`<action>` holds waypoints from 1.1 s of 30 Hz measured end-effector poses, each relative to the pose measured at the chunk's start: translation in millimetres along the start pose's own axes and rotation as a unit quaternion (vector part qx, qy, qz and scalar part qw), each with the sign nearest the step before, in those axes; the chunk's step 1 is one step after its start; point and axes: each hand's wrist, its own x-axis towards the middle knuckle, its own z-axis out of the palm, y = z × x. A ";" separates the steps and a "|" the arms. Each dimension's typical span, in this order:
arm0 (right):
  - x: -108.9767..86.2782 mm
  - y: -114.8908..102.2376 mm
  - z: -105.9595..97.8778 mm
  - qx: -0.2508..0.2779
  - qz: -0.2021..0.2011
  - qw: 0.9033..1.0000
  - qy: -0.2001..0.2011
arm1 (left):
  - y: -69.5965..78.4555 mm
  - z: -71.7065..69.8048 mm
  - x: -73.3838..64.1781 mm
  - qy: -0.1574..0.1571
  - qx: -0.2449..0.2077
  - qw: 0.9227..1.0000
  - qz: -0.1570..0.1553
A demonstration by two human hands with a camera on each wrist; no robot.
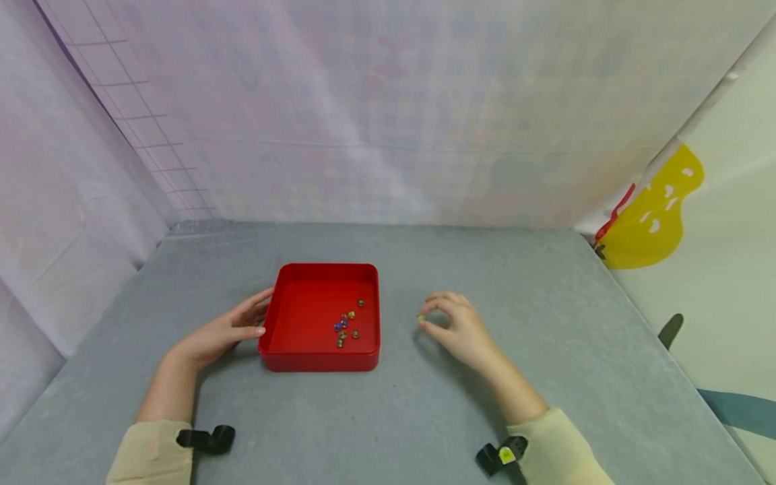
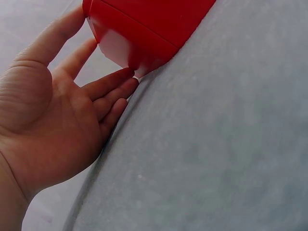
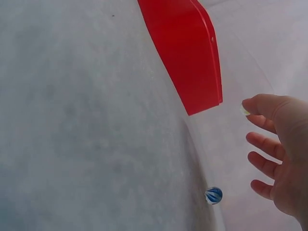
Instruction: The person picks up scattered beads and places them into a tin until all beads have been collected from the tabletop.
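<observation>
A shallow red square tray (image 1: 321, 362) stands on the table with several small glass marbles (image 1: 343, 324) lying in its right half. My left hand (image 1: 221, 330) touches the tray's left wall with nearly straight fingers, the thumb at its rim; the left wrist view shows this hand (image 2: 62, 106) against the red wall. To the right of the tray, my right hand (image 1: 457, 330) pinches a small pale marble (image 1: 420, 317) between thumb and index finger. In the right wrist view, a blue-and-white striped marble (image 3: 213, 195) shows below this hand (image 3: 284, 144), apart from the fingers.
The grey table (image 1: 388, 417) runs back to a pale curtain (image 1: 388, 121). On the right hangs a white sheet with a yellow print (image 1: 651, 222). Black wrist cameras sit on the left sleeve (image 1: 151, 451) and the right sleeve (image 1: 558, 448).
</observation>
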 end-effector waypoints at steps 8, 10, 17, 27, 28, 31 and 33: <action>3.8 -8.6 1.9 -0.009 -0.014 1.000 -0.007 | 1.5 1.2 0.0 -0.005 0.002 1.000 0.005; 5.4 -11.3 2.0 -0.007 -0.015 1.000 -0.006 | 2.1 1.6 -0.1 -0.004 0.001 1.000 0.004; 12.5 -21.3 4.8 -0.004 -0.016 1.000 -0.011 | 0.9 0.8 0.5 -0.004 -0.006 1.000 0.006; 18.3 -33.0 12.6 0.009 -0.021 1.000 -0.015 | 1.0 0.7 0.3 -0.006 0.000 1.000 0.015; 18.9 -33.9 13.4 0.010 -0.021 1.000 -0.016 | 1.0 0.7 0.3 -0.006 0.000 1.000 0.015; 20.8 -36.8 16.0 0.011 -0.022 1.000 -0.019 | 0.8 0.5 0.2 -0.007 -0.002 1.000 0.014; 22.3 -38.3 18.1 0.010 -0.021 1.000 -0.020 | 0.5 0.2 0.1 -0.006 -0.003 1.000 0.012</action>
